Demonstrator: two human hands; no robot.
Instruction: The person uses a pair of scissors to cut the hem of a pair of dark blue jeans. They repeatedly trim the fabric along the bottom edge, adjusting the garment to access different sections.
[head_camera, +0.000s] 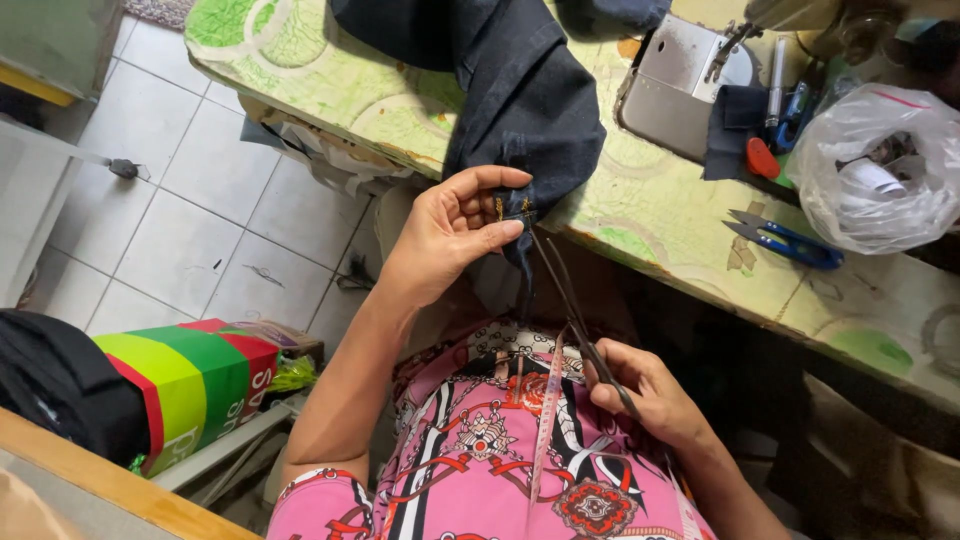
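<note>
Your left hand (445, 235) pinches the dark cloth (525, 110) at its near edge, hanging off the table (660, 215). Right hand (645, 390) grips the scissors (575, 300), blades narrowly parted, tips at the pinch. Looks like thread trimming; steady tips first.

Even, soft daylight, fairly bright, no hard shadows. The pale tiled floor (190, 190) at left runs close to overexposed, grout lines still readable. The dark navy cloth (520, 90) on the green-patterned surface (650, 200) is crushed to near black, folds barely separable. The translucent white plastic bag (880, 170) shows mild specular glare. Space under the surface at right falls into deep shadow, detail lost. Focus is sharp around the left hand (450, 235); the pink patterned garment (480, 450) at bottom is slightly soft. Wide-angle bend visible at the edges, surface edge curving. No motion blur.
</note>
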